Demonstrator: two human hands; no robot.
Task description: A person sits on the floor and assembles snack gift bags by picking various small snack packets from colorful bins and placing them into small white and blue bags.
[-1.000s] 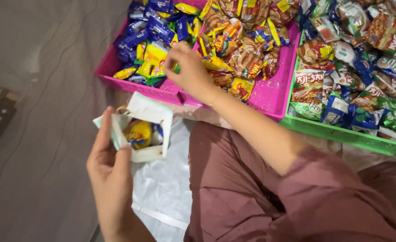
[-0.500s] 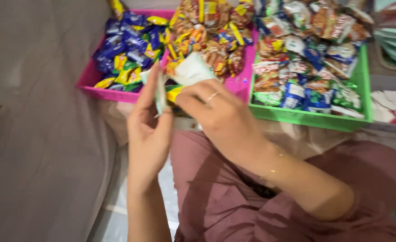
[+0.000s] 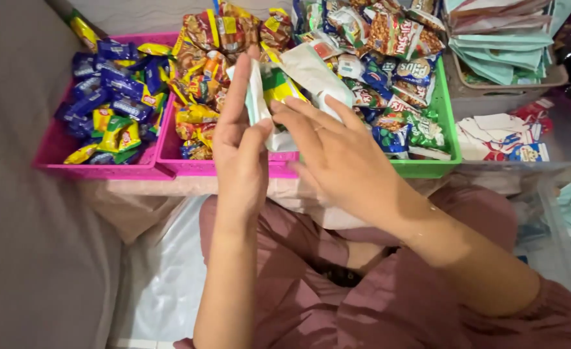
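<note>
Holding a small white box [image 3: 285, 84] between them, both hands meet at the centre of the view, just in front of the near rims of the trays. That box has its flap lifted toward twelve o'clock, and a yellow and green snack packet [image 3: 276, 85] shows inside it. At nine o'clock of the box, the left hand [image 3: 241, 139] stands edge-on with fingers stretched upward and thumb pressed against the box's side, so it is closed on the box. At four o'clock of the box, the right hand [image 3: 340, 158] spreads its fingers across the box's front face, touching it; a thin ring sits on one finger. Behind the hands, at twelve o'clock, a pink tray [image 3: 188, 161] carries orange and red snack packets [image 3: 211, 45]. At ten o'clock a second pink tray [image 3: 72, 168] holds blue and yellow sweets [image 3: 111, 84], touching the first tray. At two o'clock a green tray [image 3: 444, 113] is heaped with mixed snack bags [image 3: 389, 39]. Further toward three o'clock lie folded white box blanks [image 3: 499, 132], and at one o'clock a stack of pale teal sheets [image 3: 502, 42]. Below, at six o'clock, a mauve garment [image 3: 376, 304] covers the person's lap.
</note>
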